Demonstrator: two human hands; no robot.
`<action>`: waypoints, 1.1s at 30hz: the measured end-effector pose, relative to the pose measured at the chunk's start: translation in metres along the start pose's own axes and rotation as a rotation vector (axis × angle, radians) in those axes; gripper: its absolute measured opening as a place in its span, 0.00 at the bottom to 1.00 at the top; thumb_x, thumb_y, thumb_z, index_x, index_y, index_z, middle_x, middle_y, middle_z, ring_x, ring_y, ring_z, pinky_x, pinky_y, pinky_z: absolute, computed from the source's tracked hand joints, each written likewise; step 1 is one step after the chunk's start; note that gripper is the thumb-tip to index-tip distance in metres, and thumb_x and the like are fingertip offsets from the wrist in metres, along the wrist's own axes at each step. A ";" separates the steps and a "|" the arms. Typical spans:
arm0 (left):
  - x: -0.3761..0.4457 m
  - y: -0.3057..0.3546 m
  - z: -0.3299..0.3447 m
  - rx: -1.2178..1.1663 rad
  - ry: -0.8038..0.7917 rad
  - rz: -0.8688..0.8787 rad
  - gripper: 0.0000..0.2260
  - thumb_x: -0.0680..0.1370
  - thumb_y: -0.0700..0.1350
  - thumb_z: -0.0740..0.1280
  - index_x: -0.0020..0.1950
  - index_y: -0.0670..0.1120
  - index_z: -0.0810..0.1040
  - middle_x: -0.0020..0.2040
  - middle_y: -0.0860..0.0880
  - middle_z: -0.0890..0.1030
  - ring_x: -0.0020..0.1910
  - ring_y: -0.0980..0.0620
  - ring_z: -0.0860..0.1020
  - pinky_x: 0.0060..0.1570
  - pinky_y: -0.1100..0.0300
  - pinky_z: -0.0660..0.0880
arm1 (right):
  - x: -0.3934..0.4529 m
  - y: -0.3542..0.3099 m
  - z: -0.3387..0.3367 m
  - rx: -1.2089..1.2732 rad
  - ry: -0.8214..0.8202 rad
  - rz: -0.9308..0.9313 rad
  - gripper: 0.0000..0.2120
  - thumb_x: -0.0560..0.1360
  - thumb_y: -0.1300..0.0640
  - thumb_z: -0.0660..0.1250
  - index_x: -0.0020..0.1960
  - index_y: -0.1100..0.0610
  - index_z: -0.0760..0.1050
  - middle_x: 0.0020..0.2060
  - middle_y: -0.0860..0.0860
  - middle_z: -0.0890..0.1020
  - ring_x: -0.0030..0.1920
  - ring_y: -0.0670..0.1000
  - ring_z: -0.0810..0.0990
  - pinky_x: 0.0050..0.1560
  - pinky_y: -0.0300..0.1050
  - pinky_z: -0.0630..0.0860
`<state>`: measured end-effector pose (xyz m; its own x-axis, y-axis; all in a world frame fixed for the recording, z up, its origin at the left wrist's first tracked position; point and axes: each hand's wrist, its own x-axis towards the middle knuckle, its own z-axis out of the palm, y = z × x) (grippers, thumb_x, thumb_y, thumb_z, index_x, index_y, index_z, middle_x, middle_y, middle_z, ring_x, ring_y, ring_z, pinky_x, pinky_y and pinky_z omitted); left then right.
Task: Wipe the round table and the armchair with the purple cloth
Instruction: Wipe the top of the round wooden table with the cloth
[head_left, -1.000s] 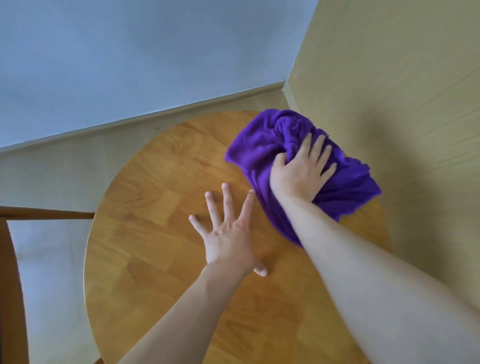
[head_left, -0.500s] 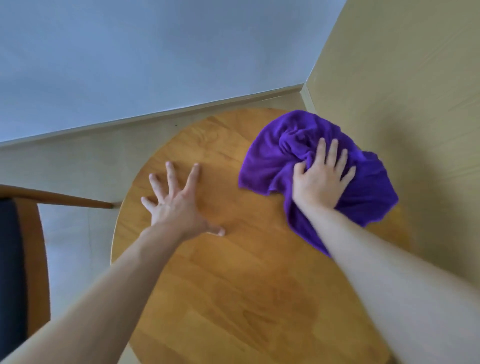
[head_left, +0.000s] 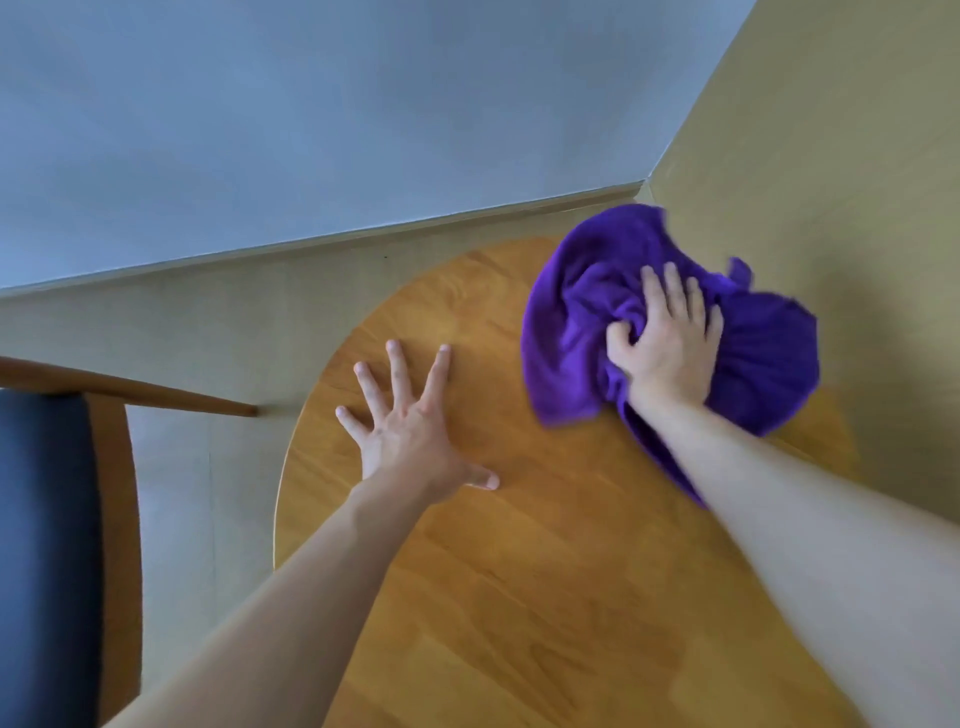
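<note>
The round wooden table fills the lower middle of the head view. A crumpled purple cloth lies on its far right part, close to the wall corner. My right hand presses down on the cloth, fingers bunching the fabric. Flat on the bare tabletop to the left rests my left hand, fingers spread and holding nothing. The armchair, with a dark seat and a wooden frame and arm, stands at the left edge, only partly in view.
A pale blue wall runs behind the table and a beige wall closes the right side, meeting in a corner just beyond the cloth. Light floor shows between the chair and the table.
My right hand has pushed the cloth farther toward the wall corner and now bunches it. My left hand shifted left across the tabletop and stays flat. More of the armchair shows at the left.
</note>
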<state>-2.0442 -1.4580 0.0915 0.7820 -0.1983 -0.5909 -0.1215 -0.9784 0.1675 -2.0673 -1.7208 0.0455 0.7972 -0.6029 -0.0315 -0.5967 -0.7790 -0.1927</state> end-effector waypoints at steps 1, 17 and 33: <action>0.000 0.000 0.001 -0.012 0.003 -0.003 0.70 0.54 0.67 0.82 0.78 0.66 0.33 0.79 0.48 0.26 0.77 0.35 0.29 0.73 0.26 0.42 | -0.003 -0.024 0.002 0.059 -0.001 0.209 0.36 0.72 0.45 0.56 0.80 0.53 0.63 0.81 0.53 0.62 0.80 0.58 0.58 0.79 0.63 0.51; 0.003 0.002 0.002 -0.044 -0.004 0.011 0.69 0.55 0.66 0.82 0.78 0.65 0.33 0.78 0.47 0.25 0.76 0.35 0.27 0.72 0.25 0.40 | -0.006 -0.100 0.017 0.094 0.015 0.178 0.35 0.74 0.46 0.57 0.80 0.52 0.63 0.81 0.51 0.61 0.81 0.57 0.56 0.79 0.63 0.48; -0.058 -0.106 0.001 0.068 -0.011 0.237 0.60 0.66 0.63 0.78 0.81 0.61 0.35 0.80 0.53 0.29 0.80 0.50 0.32 0.79 0.53 0.43 | -0.034 -0.116 0.021 0.069 -0.023 -0.073 0.33 0.74 0.46 0.56 0.79 0.51 0.66 0.80 0.51 0.63 0.80 0.58 0.58 0.79 0.63 0.50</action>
<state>-2.0776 -1.3428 0.1071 0.7201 -0.4230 -0.5500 -0.3420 -0.9061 0.2491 -2.0228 -1.6062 0.0481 0.8407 -0.5402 -0.0378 -0.5300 -0.8065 -0.2620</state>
